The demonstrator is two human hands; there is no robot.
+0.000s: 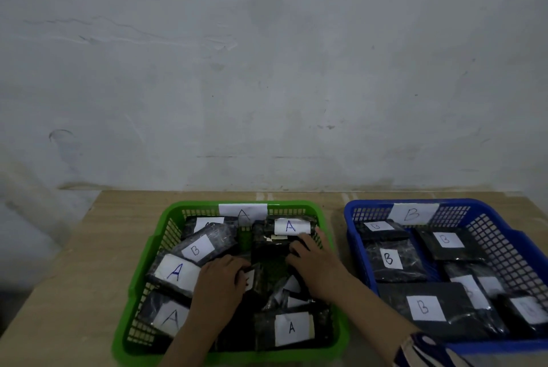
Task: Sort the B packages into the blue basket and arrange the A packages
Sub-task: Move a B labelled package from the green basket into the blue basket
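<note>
The green basket (142, 262), tagged A on its back wall, holds several black packages with white labels. One reads B (197, 249) at the back left. Others read A (176, 273), (292, 227), (292, 328). My left hand (219, 280) is inside this basket, fingers curled on a black package (256, 277) whose label is mostly hidden. My right hand (314, 262) curls its fingers over the edge of another black package (269, 251) in the basket's middle. The blue basket (504, 218) at the right holds several B packages (388, 259), (424, 307).
Both baskets stand side by side on a light wooden table (74, 262) pushed against a grey wall (267, 84). The table's left edge falls away at the far left. A patterned sleeve (424, 349) covers my right forearm at the bottom.
</note>
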